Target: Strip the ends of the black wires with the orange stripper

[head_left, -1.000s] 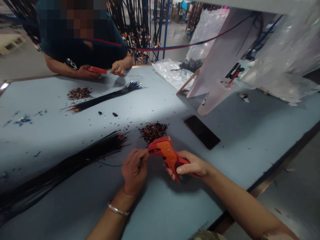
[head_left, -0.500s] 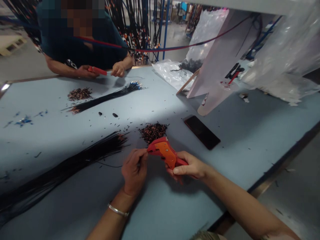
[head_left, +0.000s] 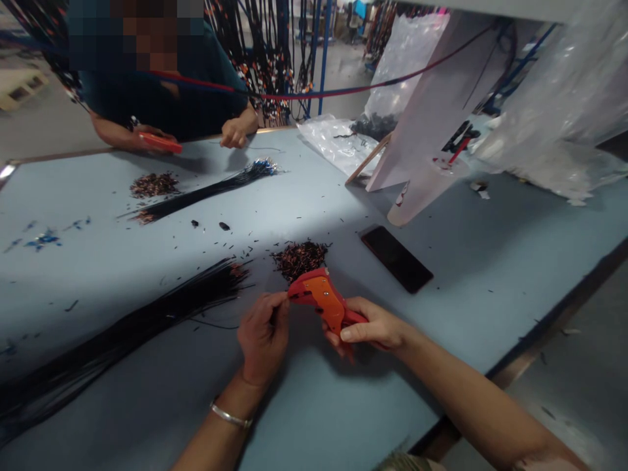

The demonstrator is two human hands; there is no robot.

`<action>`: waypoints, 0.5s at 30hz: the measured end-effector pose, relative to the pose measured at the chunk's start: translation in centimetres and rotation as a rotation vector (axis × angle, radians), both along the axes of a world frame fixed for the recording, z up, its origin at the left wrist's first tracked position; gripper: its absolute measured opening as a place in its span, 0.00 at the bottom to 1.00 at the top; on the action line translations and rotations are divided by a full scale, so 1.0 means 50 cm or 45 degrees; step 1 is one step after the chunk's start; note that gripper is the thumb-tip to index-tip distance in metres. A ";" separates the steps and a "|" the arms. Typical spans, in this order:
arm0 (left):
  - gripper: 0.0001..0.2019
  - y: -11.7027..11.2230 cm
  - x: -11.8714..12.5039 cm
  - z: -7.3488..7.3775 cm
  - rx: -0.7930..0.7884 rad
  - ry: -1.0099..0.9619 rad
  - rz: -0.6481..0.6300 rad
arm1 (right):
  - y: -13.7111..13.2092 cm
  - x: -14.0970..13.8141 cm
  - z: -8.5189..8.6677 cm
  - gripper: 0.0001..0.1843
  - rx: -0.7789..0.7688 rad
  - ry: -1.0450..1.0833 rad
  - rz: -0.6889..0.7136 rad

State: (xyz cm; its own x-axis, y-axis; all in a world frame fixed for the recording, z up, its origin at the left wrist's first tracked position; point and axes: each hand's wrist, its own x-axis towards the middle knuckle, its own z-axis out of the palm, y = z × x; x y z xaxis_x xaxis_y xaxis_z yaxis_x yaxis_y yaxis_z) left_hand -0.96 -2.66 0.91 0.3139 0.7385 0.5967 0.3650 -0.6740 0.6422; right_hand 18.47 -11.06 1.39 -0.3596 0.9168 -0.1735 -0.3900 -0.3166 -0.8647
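My right hand is wrapped round the handles of a red and orange wire stripper. Its jaw end meets the fingertips of my left hand, which are pinched on a thin black wire. The wire runs left from my hand towards a large bundle of black wires; its tip at the jaws is hidden. Just beyond the stripper lies a heap of short black and copper-coloured scraps.
A black phone lies to the right. Across the table a person holds a red tool, near a second wire bundle and scrap heap. A translucent cup leans by a white panel.
My hands and the wire stripper stay almost still. Across the table, the other person's red tool has moved left, away from their other hand.
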 end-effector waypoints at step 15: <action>0.06 -0.002 0.001 0.000 -0.034 -0.002 0.035 | 0.000 -0.011 0.001 0.21 -0.012 -0.094 -0.065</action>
